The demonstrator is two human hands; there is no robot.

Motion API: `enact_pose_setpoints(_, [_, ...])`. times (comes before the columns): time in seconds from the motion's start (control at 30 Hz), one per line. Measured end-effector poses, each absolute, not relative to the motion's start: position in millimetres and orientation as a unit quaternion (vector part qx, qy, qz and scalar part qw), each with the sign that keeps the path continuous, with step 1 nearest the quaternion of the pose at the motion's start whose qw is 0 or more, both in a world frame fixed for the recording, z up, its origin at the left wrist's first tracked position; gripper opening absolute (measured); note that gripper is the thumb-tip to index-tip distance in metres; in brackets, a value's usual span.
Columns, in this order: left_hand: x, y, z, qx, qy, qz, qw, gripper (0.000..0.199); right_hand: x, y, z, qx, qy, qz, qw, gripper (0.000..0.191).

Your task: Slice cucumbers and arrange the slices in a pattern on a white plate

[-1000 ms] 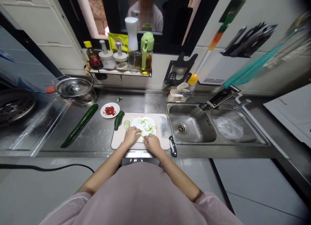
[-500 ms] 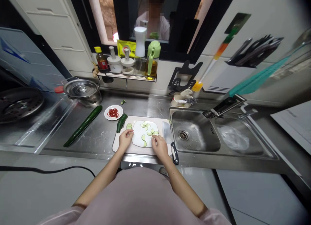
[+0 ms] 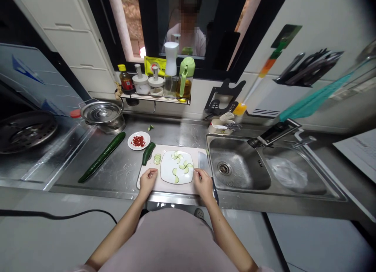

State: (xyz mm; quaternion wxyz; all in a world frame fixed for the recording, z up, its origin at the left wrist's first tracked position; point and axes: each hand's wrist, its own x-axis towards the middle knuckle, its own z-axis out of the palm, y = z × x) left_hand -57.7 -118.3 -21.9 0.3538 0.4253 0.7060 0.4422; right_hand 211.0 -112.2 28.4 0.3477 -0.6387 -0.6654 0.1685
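A white plate (image 3: 169, 173) with curved cucumber slices (image 3: 175, 175) laid in small groups rests on a pale cutting board (image 3: 194, 151). My left hand (image 3: 148, 180) hovers over the board at the plate's left, fingers curled together, nothing visible in them. Just off the plate's right edge, my right hand (image 3: 203, 182) has its fingertips pinched, and I see nothing between them. Thin round cucumber slices (image 3: 157, 158) and a cut cucumber piece (image 3: 148, 153) lie on the board's left side. A knife (image 3: 202, 161) lies along the right side, its handle partly hidden by my right hand.
Left of the board are a whole cucumber (image 3: 102, 156), a small dish (image 3: 146, 138) of chopped red pieces and a lidded steel pot (image 3: 109, 119). A double sink (image 3: 239, 162) adjoins on the right. Seasoning bottles stand on a wall rack (image 3: 173, 99) behind.
Both hands have drawn back from the plate, the right toward the right and the left slightly down. The slices at the plate's right side are now uncovered. The view has tilted slightly.
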Motion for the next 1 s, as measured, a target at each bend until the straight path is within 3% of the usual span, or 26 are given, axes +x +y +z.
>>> enact_pose_setpoints(1.0, [-64,-111,-24,0.462,0.745,0.380,0.296,0.027,207,-117,22,-0.660,-0.648,0.198,0.325,0.033])
